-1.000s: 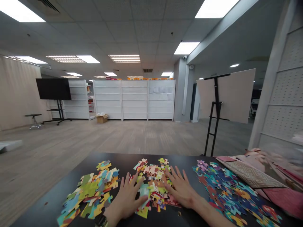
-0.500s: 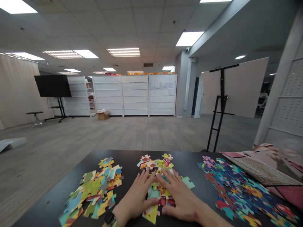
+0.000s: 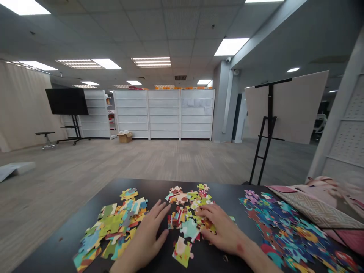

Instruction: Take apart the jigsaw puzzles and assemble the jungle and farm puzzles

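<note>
My left hand (image 3: 149, 239) lies open beside the middle heap of jigsaw pieces (image 3: 184, 212) on the black worktop (image 3: 108, 193); my right hand (image 3: 224, 229) curls over that heap, gripping or not I cannot tell; a careless sweep could mix pieces into the blue pile (image 3: 281, 239)

I can't read any words or numbers here. The white papers (image 3: 196, 102) on the shelf (image 3: 162, 113) far away may have writing, but they are too small and blurry to tell. The puzzle pieces (image 3: 110, 227) near me show bright colors and shapes, and I can't make out any letters on them.
</note>
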`<state>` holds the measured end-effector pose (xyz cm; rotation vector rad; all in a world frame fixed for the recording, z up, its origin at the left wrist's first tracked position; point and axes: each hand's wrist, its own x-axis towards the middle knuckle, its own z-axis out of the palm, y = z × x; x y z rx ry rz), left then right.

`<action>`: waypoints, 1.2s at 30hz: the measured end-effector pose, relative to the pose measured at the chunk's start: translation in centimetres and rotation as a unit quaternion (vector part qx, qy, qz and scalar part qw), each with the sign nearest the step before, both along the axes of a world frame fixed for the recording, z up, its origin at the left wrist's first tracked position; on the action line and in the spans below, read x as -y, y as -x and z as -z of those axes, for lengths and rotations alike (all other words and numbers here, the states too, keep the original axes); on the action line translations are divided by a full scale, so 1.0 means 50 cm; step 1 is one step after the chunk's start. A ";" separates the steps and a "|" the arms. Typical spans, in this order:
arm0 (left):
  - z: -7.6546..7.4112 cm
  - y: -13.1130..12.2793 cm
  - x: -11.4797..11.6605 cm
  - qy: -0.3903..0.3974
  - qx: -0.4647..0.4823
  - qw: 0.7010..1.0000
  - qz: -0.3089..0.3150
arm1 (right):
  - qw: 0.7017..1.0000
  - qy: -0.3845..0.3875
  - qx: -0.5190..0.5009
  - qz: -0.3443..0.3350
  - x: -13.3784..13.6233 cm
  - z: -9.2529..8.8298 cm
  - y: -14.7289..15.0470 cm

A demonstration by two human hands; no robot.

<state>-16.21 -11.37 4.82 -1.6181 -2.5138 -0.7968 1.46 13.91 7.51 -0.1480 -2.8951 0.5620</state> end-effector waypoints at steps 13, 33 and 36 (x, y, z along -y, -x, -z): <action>-0.013 -0.083 0.018 0.163 0.049 0.984 0.059 | 0.995 0.024 0.038 0.086 -0.132 0.028 0.152; -0.005 0.011 0.089 -0.088 -0.043 0.993 -0.061 | 0.986 -0.033 0.047 -0.156 0.114 -0.011 0.066; 0.031 0.074 0.163 -0.110 -0.099 0.985 -0.090 | 0.989 -0.051 0.018 -0.139 0.107 -0.001 0.080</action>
